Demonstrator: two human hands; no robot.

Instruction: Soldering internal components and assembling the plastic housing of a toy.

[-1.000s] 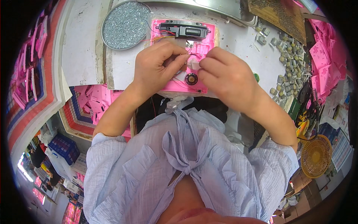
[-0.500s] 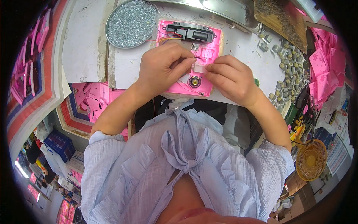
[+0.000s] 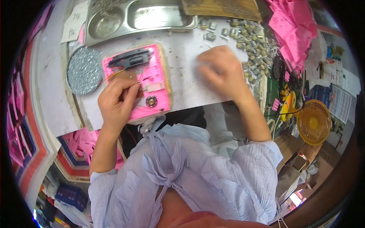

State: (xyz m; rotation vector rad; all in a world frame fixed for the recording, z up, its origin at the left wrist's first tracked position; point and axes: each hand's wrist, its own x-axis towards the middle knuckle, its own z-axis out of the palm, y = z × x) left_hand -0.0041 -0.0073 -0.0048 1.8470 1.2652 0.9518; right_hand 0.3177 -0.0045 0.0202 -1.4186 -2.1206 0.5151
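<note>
A pink plastic shell (image 3: 162, 103) lies on the worktable on a pale pad. It carries a long black housing (image 3: 131, 58), a small white block (image 3: 154, 87) and a round dark part with a metallic centre (image 3: 151, 101). Thin orange and red wires (image 3: 116, 73) run along its left side. My left hand (image 3: 118, 98) rests at the shell's left part, thumb and fingers pinched together beside the white block. What they grip is hidden. My right hand (image 3: 222, 70) is off the shell, over the table short of the small metal motors (image 3: 251, 41). Motion smears its fingers.
A round tray of screws (image 3: 84, 70) stands left of the shell. Behind are a steel tray with compartments (image 3: 163, 16) and a brown board (image 3: 224, 8). Pink sheets (image 3: 292, 28) hang at the far right; a yellow fan (image 3: 313, 122) stands at the right.
My right hand has left the white block and moved right toward the motors. My left hand stays at the shell. The whole view has shifted, placing the shell further left.
</note>
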